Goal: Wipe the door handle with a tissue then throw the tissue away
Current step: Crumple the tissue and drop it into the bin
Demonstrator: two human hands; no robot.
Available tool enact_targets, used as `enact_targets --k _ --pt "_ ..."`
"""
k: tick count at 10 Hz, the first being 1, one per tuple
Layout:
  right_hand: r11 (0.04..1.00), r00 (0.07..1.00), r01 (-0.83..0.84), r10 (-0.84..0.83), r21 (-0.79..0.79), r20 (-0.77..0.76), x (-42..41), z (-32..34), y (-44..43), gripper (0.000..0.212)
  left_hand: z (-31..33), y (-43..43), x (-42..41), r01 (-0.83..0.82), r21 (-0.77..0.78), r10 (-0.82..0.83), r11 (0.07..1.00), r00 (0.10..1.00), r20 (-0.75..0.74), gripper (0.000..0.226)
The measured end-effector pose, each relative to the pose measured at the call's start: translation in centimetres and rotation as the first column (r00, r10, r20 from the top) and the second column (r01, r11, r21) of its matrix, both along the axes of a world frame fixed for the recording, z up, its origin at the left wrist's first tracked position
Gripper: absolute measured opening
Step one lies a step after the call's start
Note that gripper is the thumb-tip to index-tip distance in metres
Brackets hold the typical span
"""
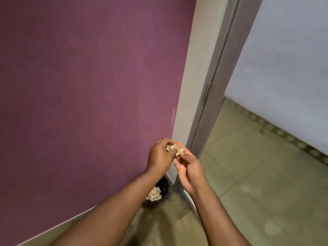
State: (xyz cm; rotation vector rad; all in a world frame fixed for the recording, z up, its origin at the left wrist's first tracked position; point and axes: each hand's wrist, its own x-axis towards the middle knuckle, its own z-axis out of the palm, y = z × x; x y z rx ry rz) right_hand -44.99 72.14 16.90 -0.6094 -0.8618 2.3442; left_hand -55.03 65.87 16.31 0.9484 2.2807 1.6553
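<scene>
A crumpled beige tissue (174, 149) is bunched between both hands, low in front of the wall corner. My left hand (159, 156) is curled around its left part. My right hand (189, 168) pinches its right end with the fingertips, palm turned up. Directly below the hands, a small dark bin (164, 185) stands on the floor against the wall, partly hidden by my left forearm, with pale crumpled paper (154, 193) inside. No door handle is in view.
A purple wall (85, 89) fills the left. A white and grey door frame (207, 89) runs down the middle, with a hinge (207, 92). Beyond it lie a tiled floor (257, 174) and a pale wall (287, 68).
</scene>
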Motion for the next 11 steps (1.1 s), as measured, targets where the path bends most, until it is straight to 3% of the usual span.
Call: enact_targets --k 2,3,4,5,6,7,8,9,10,11 --pt "0.951 0.948 -0.023 -0.077 0.309 0.308 -7.8 -3.1 0.5 0.029 -3.0 -0.4 -8.0 -0.046 -0.038 0.051 0.998 0.990 0.131 0.016" --pt "0.882 0.870 -0.061 -0.183 0.467 0.458 -9.8 -5.4 2.6 0.021 -5.6 -0.3 -11.1 -0.055 -0.062 0.063 0.997 0.987 0.145 0.022" --pt "0.780 0.796 -0.130 -0.286 0.613 0.534 -11.0 -8.3 4.9 0.013 -8.5 -0.7 -14.0 -0.096 -0.172 0.094 0.980 0.995 -0.017 0.034" --pt "0.644 0.724 -0.301 -0.326 0.703 0.608 -12.4 -12.7 7.3 0.011 -12.2 -0.9 -16.5 -0.061 -0.402 -0.040 0.914 0.971 -0.237 0.051" --pt "0.477 0.644 -0.483 -0.374 0.734 0.667 -13.4 -17.4 9.5 0.017 -16.1 -0.1 -18.3 -0.028 -0.613 -0.254 0.790 0.895 -0.367 0.062" --pt "0.362 0.620 -0.576 -0.392 0.733 0.680 -14.5 -21.8 11.1 0.025 -19.9 1.1 -19.1 -0.008 -0.685 -0.354 0.728 0.852 -0.385 0.066" --pt "0.261 0.608 -0.671 -0.342 0.694 0.716 -15.2 -25.7 12.4 0.030 -23.9 2.1 -19.1 -0.016 -0.660 -0.365 0.751 0.823 -0.435 0.066" --pt "0.175 0.617 -0.718 -0.289 0.674 0.732 -15.5 -28.4 12.9 0.028 -26.4 2.8 -18.9 -0.042 -0.723 -0.383 0.690 0.826 -0.414 0.071" --pt "0.226 0.673 -0.646 -0.285 0.730 0.683 -15.4 -30.1 12.9 0.039 -28.3 2.7 -18.4 -0.095 -0.760 -0.413 0.643 0.793 -0.449 0.071" --pt "0.211 0.715 -0.590 -0.313 0.780 0.625 -15.2 -31.1 12.8 0.034 -29.1 1.9 -17.8 -0.128 -0.748 -0.395 0.651 0.785 -0.478 0.067"
